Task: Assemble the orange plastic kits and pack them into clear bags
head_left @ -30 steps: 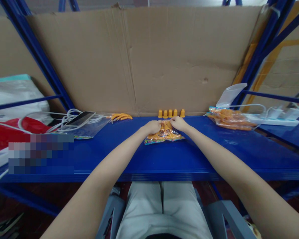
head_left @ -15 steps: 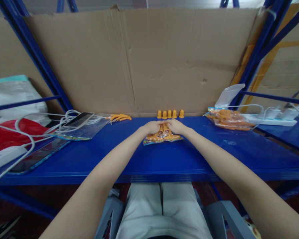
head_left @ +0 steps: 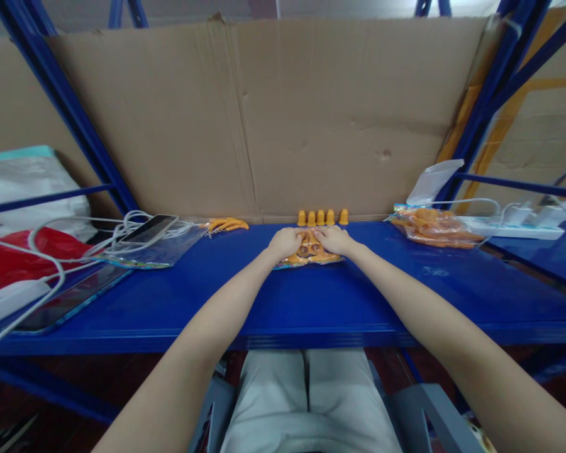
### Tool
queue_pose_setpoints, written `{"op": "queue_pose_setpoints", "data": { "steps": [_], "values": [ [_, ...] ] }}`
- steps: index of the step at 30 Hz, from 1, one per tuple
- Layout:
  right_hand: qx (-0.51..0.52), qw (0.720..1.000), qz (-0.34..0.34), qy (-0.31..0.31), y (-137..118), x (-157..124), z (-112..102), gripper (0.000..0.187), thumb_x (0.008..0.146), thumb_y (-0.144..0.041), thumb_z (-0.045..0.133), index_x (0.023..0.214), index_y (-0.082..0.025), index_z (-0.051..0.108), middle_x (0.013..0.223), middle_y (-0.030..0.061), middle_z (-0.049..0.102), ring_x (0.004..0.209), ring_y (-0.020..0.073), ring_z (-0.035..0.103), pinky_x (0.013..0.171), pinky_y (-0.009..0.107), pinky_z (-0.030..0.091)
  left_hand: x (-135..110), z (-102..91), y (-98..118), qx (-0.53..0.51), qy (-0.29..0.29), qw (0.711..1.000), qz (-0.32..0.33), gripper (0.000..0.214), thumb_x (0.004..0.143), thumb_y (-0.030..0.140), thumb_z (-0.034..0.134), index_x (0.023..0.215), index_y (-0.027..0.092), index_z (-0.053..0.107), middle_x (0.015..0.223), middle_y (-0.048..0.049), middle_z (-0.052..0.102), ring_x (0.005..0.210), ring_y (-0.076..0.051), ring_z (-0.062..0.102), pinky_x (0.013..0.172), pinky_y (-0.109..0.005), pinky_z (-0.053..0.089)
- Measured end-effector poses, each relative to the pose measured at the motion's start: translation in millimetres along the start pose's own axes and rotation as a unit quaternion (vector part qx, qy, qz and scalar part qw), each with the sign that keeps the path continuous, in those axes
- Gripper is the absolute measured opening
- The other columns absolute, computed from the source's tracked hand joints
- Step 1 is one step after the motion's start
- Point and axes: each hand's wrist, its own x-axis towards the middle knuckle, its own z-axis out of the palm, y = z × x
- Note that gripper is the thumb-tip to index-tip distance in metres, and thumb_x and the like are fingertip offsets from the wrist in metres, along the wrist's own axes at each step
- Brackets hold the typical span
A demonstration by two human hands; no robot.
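Note:
A small clear bag of orange pieces (head_left: 310, 253) lies on the blue shelf (head_left: 311, 296) in front of me. My left hand (head_left: 286, 241) grips the bag's left top corner with fingers curled. My right hand (head_left: 332, 239) grips its right top corner the same way. Both hands cover much of the bag. Just beyond them, several orange cone-shaped caps (head_left: 322, 218) stand in a row against the cardboard wall (head_left: 273, 119).
Another bag of orange pieces (head_left: 431, 227) lies at the right, beside a white power strip (head_left: 514, 225). At the left are a phone (head_left: 149, 228) on clear bags, white cables (head_left: 56, 251), orange claw-like pieces (head_left: 226, 223) and a dark tablet (head_left: 70, 296).
Both hands and the bag have shifted a little farther from me, toward the row of caps. The hands now cover more of the bag.

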Motion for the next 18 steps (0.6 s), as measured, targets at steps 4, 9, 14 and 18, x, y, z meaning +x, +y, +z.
{"op": "queue_pose_setpoints", "data": {
  "steps": [4, 9, 14, 18],
  "values": [
    [0.021, 0.999, -0.024, 0.037, -11.9, -5.0, -3.4, 0.048, 0.100, -0.032, 0.028, 0.134, -0.014, 0.057, 0.145, 0.0139, 0.050, 0.135, 0.0265, 0.044, 0.109, 0.045, 0.035, -5.9, 4.5, 1.6, -0.006, 0.052, 0.997, -0.048, 0.045, 0.092, 0.024, 0.037, 0.130, 0.022, 0.061, 0.122, -0.0051, 0.069, 0.111, -0.020, 0.065, 0.098, -0.029, 0.047],
    [0.068, 0.987, -0.144, 0.021, -8.9, 3.0, 6.6, 0.050, 0.100, -0.025, 0.022, 0.131, -0.011, 0.059, 0.137, 0.0108, 0.058, 0.131, 0.0192, 0.050, 0.111, 0.037, 0.034, -6.3, 4.6, 3.9, 0.005, 0.059, 0.996, -0.070, 0.042, 0.092, 0.024, 0.036, 0.120, 0.019, 0.068, 0.117, -0.0077, 0.071, 0.108, -0.022, 0.066, 0.094, -0.030, 0.049],
    [0.046, 0.993, -0.108, 0.010, -4.6, 4.8, 8.4, 0.050, 0.101, -0.029, 0.023, 0.131, -0.014, 0.060, 0.139, 0.0095, 0.056, 0.132, 0.0198, 0.048, 0.111, 0.037, 0.035, -7.0, 2.5, 6.5, 0.029, 0.058, 0.995, -0.074, 0.041, 0.092, 0.026, 0.038, 0.117, 0.018, 0.069, 0.113, -0.0099, 0.072, 0.104, -0.023, 0.067, 0.090, -0.032, 0.051],
    [0.012, 0.997, -0.072, -0.010, -10.6, -0.8, 1.9, 0.050, 0.101, -0.031, 0.023, 0.137, -0.016, 0.055, 0.143, 0.0091, 0.052, 0.135, 0.0213, 0.045, 0.111, 0.038, 0.036, -9.7, 0.6, 10.5, 0.053, 0.055, 0.994, -0.084, 0.042, 0.093, 0.028, 0.036, 0.117, 0.018, 0.068, 0.108, -0.0115, 0.073, 0.101, -0.025, 0.068, 0.086, -0.034, 0.052]
  ]
}}
